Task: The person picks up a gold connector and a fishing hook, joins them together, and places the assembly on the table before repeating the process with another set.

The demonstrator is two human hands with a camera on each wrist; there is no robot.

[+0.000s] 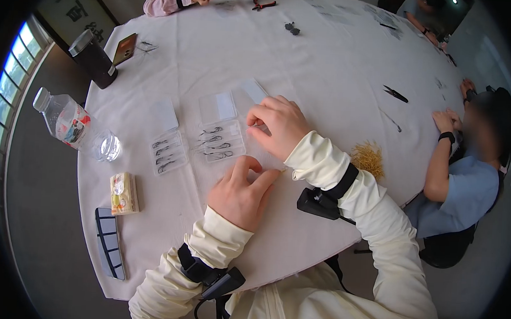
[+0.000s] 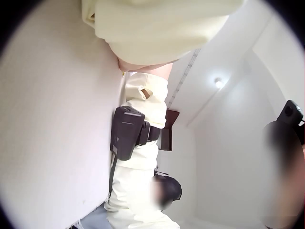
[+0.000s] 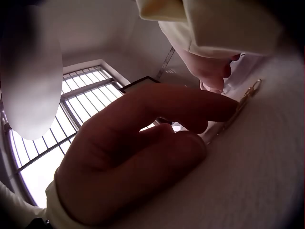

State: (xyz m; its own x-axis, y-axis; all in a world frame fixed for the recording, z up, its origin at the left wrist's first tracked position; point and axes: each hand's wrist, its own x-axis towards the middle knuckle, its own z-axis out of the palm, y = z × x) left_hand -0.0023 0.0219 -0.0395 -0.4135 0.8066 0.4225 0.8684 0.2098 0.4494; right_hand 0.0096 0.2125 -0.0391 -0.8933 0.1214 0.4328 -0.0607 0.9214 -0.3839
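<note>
My left hand [image 1: 239, 196] is low over the white tablecloth, with one fingertip right at a small gold-coloured wire clip [image 3: 248, 98]. This clip has a loop at one end and lies close along the cloth. My right hand [image 1: 280, 126] is farther forward, fingers bent and fingertips close together beside a clear plastic box [image 1: 222, 140]. I cannot tell whether something tiny is between them. Small dark fish-shaped pieces lie in rows in this box and in a second clear box [image 1: 168, 152] to its left. The left wrist view hides most of both hands.
A heap of gold-coloured clips [image 1: 368, 158] lies beside my right sleeve. Leftward are a water bottle [image 1: 72, 124], a dark flask [image 1: 93, 58], a tissue pack [image 1: 124, 193] and a grey strip [image 1: 110, 243]. Black-handled pliers [image 1: 396, 93] lie ahead right. Other people sit around the table.
</note>
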